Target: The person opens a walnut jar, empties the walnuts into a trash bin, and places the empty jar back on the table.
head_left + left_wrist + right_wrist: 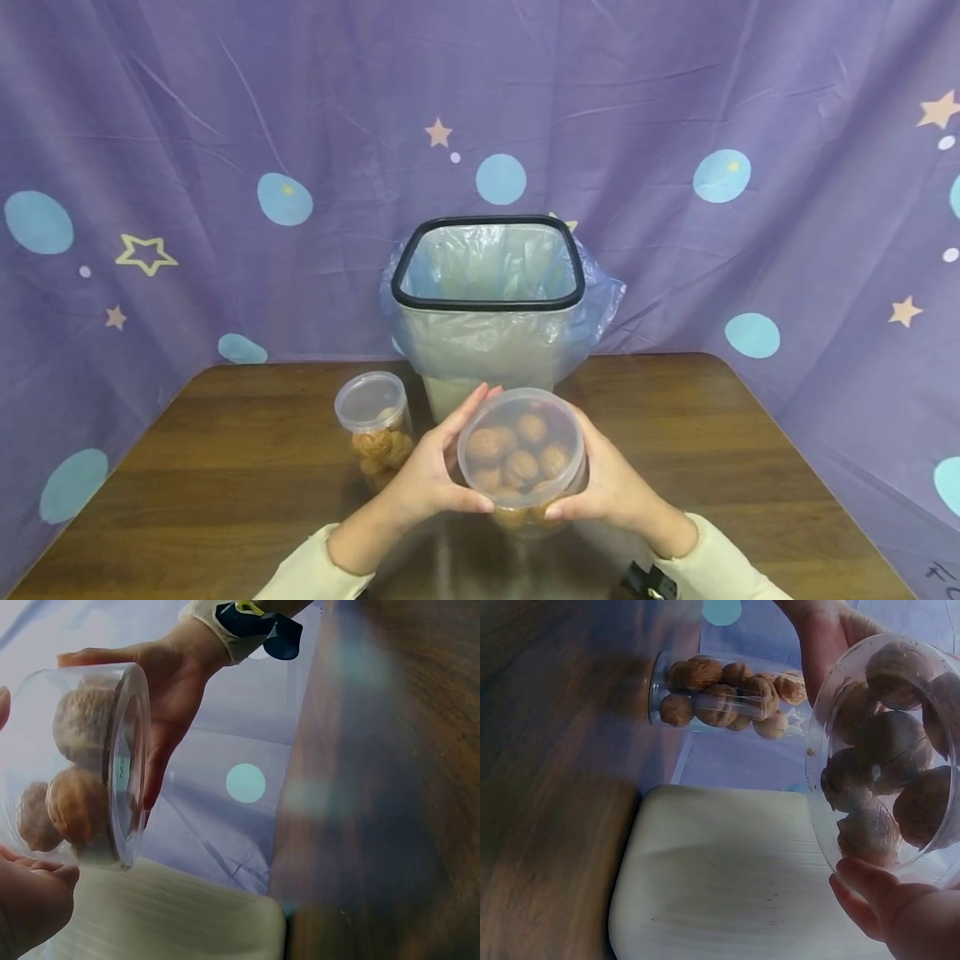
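Note:
A clear round jar (pixel 521 450) of walnuts, capped by a translucent lid, is held between both hands above the table. My left hand (pixel 431 475) grips its left side, fingers around the back and thumb at the front. My right hand (pixel 611 483) grips the opposite side in the same way. From the left wrist view, the underside of this jar (pixel 129 769) shows, with walnuts (pixel 79 806) through the wall. A taller, narrower lidded jar (pixel 373 425) of walnuts stands left of my left hand; the right wrist view shows this jar (pixel 727 694) lengthwise.
A pale bin (pixel 450 396) with a black rim (pixel 487 305) stands behind the hands, lined with a bluish plastic bag (pixel 600 296) that hangs over its sides. The brown wooden table (pixel 225 483) meets a purple patterned curtain (pixel 337 100) at the back.

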### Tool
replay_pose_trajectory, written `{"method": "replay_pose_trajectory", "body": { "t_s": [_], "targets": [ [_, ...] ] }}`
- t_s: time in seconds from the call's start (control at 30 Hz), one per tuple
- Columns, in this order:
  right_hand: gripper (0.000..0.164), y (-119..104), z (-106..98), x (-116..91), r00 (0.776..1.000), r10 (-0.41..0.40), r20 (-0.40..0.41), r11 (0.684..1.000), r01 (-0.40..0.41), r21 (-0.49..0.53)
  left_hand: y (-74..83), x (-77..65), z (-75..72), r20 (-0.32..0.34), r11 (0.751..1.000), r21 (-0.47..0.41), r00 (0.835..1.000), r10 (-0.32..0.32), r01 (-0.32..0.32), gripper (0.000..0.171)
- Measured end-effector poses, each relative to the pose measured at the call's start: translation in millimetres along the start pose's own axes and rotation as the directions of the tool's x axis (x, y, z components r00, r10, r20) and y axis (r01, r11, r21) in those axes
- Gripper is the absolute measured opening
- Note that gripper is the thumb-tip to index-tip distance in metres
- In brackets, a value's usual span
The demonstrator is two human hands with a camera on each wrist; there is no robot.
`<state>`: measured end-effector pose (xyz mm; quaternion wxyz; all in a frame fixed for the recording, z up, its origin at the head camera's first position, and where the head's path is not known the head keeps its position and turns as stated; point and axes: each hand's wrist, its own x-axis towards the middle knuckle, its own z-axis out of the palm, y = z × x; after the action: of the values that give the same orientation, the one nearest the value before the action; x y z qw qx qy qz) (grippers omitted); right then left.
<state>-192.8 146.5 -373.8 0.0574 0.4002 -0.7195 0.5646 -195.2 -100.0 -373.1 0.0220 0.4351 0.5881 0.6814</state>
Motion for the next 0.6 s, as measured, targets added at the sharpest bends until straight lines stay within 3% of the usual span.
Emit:
{"method": "replay_pose_trajectory", "body": {
  "t_s": [0.37, 0.6],
  "targets": [
    [0.11, 2.4, -0.7, 1.3, 0.999, 0.015, -0.053, 0.993, -0.021, -0.119, -0.8, 1.2, 3.2, -0.075, 0.999, 0.02, 0.996, -0.044, 0.046, 0.113],
    [0.109, 2.8, 1.7, 2.6, 0.996, 0.025, -0.082, 0.991, -0.035, -0.13, -7.7, -1.3, 7.9, -0.139, 0.998, 0.031, 0.989, -0.042, 0.046, 0.111]
  ]
}}
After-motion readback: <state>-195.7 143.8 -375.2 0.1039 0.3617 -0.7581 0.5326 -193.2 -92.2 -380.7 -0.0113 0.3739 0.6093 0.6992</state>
